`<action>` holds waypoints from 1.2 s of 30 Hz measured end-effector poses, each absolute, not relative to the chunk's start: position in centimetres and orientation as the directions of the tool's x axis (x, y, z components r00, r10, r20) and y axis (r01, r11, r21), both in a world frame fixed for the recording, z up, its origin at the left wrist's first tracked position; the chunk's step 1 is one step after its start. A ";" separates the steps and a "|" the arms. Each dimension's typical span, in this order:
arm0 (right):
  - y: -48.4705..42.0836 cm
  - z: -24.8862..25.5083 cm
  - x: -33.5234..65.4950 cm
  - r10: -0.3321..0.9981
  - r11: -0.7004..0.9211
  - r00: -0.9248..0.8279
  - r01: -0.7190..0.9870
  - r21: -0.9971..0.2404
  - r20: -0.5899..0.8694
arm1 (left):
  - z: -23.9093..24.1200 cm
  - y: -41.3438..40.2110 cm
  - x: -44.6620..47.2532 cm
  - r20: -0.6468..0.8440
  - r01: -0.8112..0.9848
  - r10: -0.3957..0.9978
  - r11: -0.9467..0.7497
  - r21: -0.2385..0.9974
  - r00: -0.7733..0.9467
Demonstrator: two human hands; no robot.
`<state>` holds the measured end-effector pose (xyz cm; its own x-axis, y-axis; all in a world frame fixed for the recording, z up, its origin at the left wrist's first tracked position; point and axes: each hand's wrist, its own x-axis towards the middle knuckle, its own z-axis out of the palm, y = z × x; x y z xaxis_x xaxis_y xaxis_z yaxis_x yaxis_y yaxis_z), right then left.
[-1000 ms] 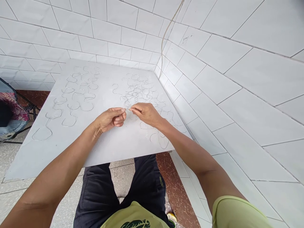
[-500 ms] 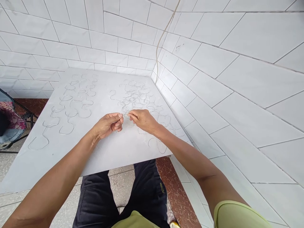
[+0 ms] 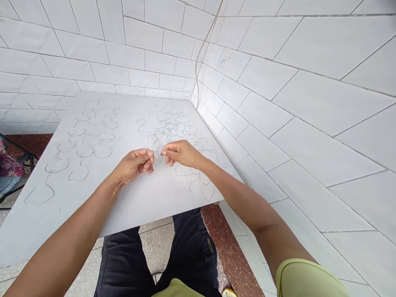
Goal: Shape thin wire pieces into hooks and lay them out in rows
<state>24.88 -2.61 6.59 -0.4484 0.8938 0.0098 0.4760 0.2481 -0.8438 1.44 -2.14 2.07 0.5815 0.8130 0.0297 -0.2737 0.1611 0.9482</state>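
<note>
My left hand (image 3: 136,165) is closed, pinching a thin bent wire (image 3: 152,166) between thumb and forefinger; the wire curves down past the curled fingers. Just right of it my right hand (image 3: 182,153) has thumb and forefinger pressed together near the same height. Whether a wire end sits in that pinch is too fine to make out. Both hands hover over the pale grey tabletop (image 3: 130,210). Behind and below my right hand lies a tangled spread of curved wires (image 3: 170,126).
S-shaped wires (image 3: 78,171) lie in loose rows on the table's left part. White tiled walls (image 3: 262,103) meet at the far right corner, where a cable (image 3: 197,70) hangs. A folding chair with cloth (image 3: 10,165) stands at the left.
The view has swung slightly right, so the table appears further left. My right hand has turned a little and its lower fingers have loosened. My left hand keeps its pinch on the wire.
</note>
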 end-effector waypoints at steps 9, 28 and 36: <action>-3.0 4.7 24.0 0.817 0.575 -0.448 0.673 -0.464 0.363 | 1.8 -2.4 2.0 0.038 -0.312 0.785 0.200 0.929 0.618; -1.9 3.8 21.9 0.798 0.559 -0.326 0.713 -0.423 0.507 | 1.4 -2.5 2.5 0.066 -0.388 0.839 0.180 0.904 0.540; -5.0 3.9 21.2 0.970 0.234 -0.168 0.444 -0.865 0.177 | 1.4 -2.3 2.4 0.093 -0.367 0.934 0.043 0.929 0.346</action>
